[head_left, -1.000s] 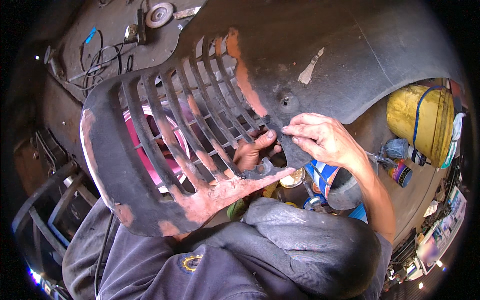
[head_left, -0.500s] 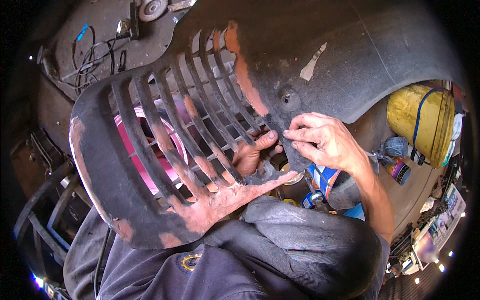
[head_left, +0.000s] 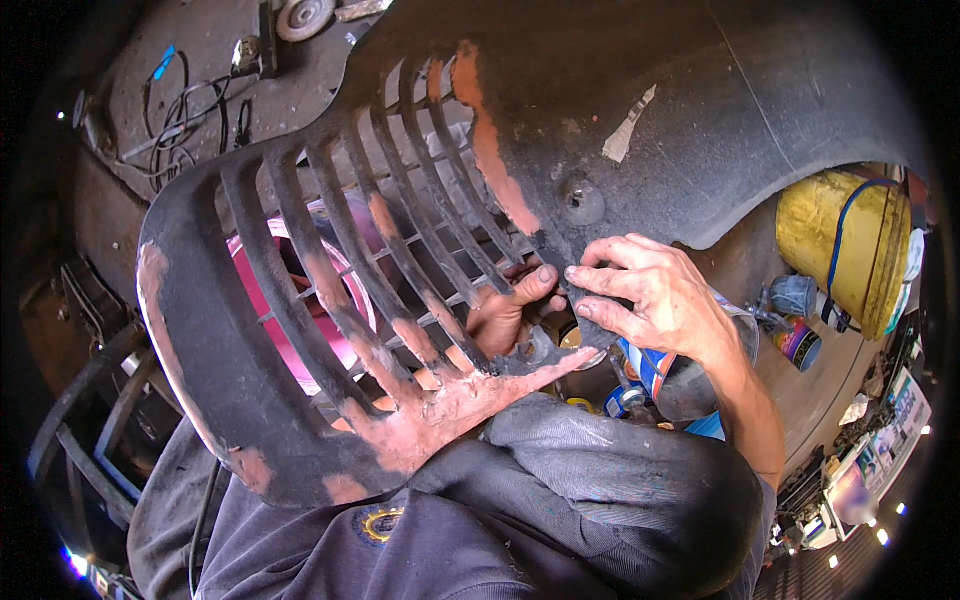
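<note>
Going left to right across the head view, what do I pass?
Dark metal frame → pink ring behind the slats → left hand → right hand → yellow drum.

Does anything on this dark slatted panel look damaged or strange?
Yes. The slatted panel is worn: orange-red patches show through its dark coat, mostly at the lower tip under the left hand. A pale torn strip sticks above the right hand.

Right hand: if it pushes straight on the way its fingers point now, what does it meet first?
The right hand points left, fingertips already on the dark grille panel edge. Just beyond is the left hand, its thumb reaching up through the slats, so probably that thumb, though depth is unclear.
</note>
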